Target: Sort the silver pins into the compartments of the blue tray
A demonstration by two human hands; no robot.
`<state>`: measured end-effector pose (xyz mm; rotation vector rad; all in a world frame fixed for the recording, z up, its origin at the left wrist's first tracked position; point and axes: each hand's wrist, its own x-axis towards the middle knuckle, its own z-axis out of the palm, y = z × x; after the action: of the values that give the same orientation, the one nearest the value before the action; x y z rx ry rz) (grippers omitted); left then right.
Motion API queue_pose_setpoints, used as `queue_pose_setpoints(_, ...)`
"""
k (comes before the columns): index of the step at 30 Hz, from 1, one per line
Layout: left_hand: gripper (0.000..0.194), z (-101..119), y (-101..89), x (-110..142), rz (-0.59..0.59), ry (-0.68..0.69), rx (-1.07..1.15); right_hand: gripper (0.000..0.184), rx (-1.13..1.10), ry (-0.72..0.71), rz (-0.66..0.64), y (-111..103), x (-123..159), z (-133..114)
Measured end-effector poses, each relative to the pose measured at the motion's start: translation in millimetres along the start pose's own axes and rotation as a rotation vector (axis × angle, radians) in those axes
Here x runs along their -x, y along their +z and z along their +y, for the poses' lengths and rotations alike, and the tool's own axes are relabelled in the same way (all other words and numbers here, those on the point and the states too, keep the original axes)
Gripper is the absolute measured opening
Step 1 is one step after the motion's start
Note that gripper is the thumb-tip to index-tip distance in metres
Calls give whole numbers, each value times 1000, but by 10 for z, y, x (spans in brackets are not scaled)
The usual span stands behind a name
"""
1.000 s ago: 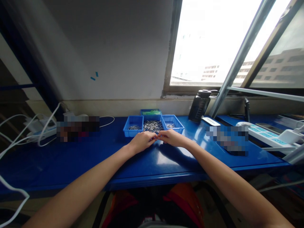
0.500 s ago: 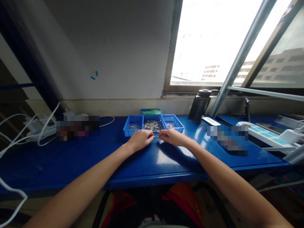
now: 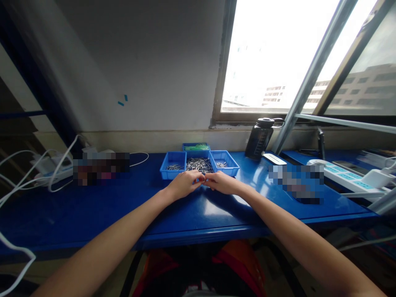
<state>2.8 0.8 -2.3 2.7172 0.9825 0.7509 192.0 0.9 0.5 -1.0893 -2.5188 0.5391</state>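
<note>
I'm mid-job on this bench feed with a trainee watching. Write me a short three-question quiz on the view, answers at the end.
1. True or false: the left hand and the right hand are close together at the fingertips.

2. Fill in the blank: the biggest heap of metal pieces lies between the left bin and the ____ bin.

3. Multiple choice: where is the green material?
A. In the left bin
B. In the back bin, nearest the wall
C. Beside the black bottle

Key: 1. True. 2. Right. 3. B.
</note>
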Motion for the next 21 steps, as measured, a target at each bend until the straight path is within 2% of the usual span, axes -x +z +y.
queue_pose_setpoints(4, 13, 28, -17, 9, -7, -17, 52, 25, 3, 5, -11, -1, -3, 12)
queue_pose_setpoints(11, 13, 19, -29, 34, -73, -142, -27, 26, 53, 21, 47, -42, 5, 62)
queue_pose_setpoints(15, 15, 4, -45, 24, -95, -141, -72, 25, 45, 19, 69, -59, 6, 48)
queue_pose_setpoints(21, 18, 6, -34, 14, -79, -131, -52, 24, 53, 21, 21, -58, 6, 71)
